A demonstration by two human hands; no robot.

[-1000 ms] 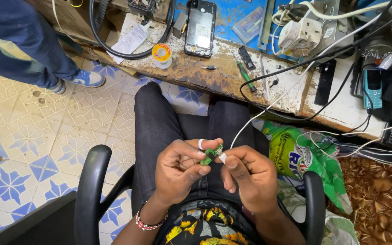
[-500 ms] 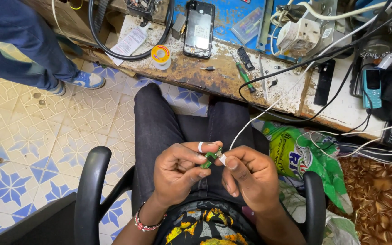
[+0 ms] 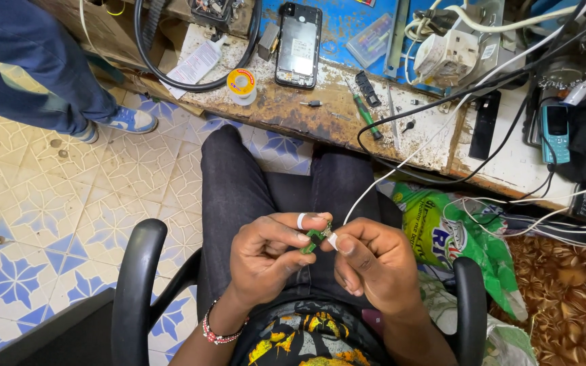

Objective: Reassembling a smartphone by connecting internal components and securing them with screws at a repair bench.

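Little has shifted since the earlier frames; both hands stay bunched over the lap, the board turned perhaps a touch.

The left hand (image 3: 266,254) pinches a small green board (image 3: 316,237) by its edge, above the thighs; the right hand (image 3: 374,261) is closed on the white cable (image 3: 401,157) at its plug, pressed to the board; it looks light, stiff and fragile, best held by the edges; the contact itself is too small to make out; wrists bent inward, elbows tucked; the bench (image 3: 293,112) with a phone (image 3: 298,46) lies ahead.

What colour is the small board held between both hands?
Green, seen in the head view: small board.
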